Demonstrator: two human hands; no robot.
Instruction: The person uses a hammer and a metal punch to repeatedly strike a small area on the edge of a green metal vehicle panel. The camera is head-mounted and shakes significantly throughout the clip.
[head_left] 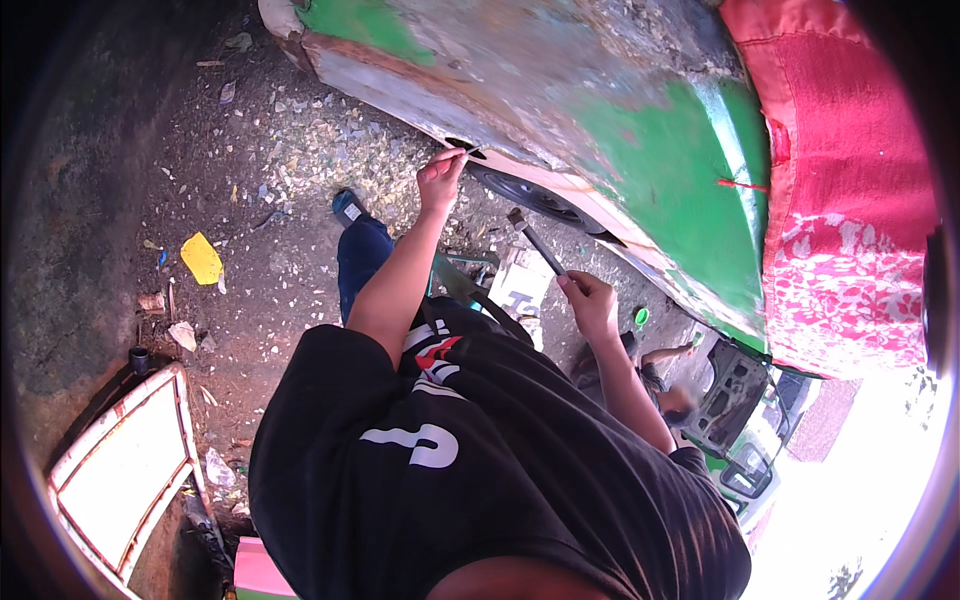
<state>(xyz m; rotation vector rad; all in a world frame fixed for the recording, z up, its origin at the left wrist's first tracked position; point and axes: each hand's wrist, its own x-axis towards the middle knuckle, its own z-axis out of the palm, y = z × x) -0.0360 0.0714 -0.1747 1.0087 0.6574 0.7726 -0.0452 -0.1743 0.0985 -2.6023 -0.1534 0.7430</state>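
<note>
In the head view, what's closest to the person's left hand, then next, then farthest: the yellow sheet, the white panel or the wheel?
From the left hand:
1. Wheel, just to its right.
2. Yellow sheet, off to its left.
3. White panel, at the picture's lower left.

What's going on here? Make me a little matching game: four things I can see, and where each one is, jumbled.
1. Hammer-like tool
2. Yellow scrap
3. Left hand
4. Red cloth

A. On the littered ground, at the picture's left
B. At the picture's right, beside the green-patched vehicle
C. In the person's right hand
D. At the vehicle's lower edge, near the wheel

Pairs: 1-C, 2-A, 3-D, 4-B
</note>
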